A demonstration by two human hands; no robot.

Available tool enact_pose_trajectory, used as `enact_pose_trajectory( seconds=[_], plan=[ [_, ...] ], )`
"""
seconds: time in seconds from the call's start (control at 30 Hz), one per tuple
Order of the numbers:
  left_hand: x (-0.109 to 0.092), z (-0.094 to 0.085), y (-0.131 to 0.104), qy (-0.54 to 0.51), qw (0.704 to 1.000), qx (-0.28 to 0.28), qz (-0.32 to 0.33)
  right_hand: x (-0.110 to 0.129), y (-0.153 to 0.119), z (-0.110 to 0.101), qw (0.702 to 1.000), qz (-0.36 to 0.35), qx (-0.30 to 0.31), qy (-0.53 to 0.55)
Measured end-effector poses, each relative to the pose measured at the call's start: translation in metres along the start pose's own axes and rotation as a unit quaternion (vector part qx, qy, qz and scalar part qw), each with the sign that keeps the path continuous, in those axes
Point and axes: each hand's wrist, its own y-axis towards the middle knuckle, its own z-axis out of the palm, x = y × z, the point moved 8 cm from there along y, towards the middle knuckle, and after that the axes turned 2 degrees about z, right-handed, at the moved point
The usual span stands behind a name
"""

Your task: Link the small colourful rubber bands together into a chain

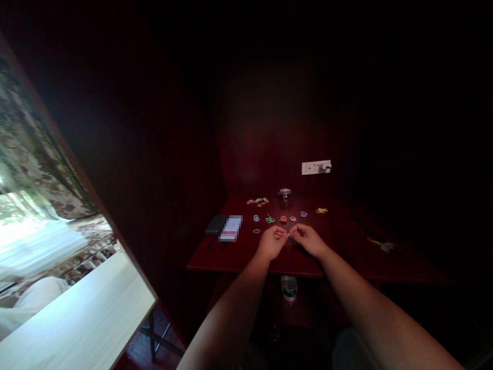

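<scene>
Over the dark red desk, my left hand (273,242) and my right hand (307,239) pinch opposite ends of a small yellow band (287,234). Just beyond them lies a row of small coloured bands in groups: blue (256,218), green (269,219), orange-red (283,219), pink (293,219) and purple (303,214). A yellow group (321,210) lies farther right. One pale ring (257,231) rests left of my left hand. Mixed coloured bands (258,201) are scattered at the back left.
A clear jar with a pinkish lid (285,196) stands at the back. A phone (231,228) and a black case (216,225) lie at the left. A cable (375,241) is at the right. Below the desk edge is a bottle (289,289); a socket (316,167) is on the wall.
</scene>
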Motion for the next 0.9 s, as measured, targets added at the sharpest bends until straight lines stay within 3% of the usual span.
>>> enact_pose_trajectory(
  seconds=[0.57,0.9],
  plan=[
    [-0.0035,0.003,-0.0011,0.009,1.0,0.024,0.012,-0.0003,-0.0003,-0.0013,0.999,0.006,-0.005,-0.049],
    [0.005,0.0039,0.0017,-0.001,1.0,0.02,0.018,0.0016,-0.0005,-0.0008,0.999,0.004,-0.014,-0.051]
  ],
)
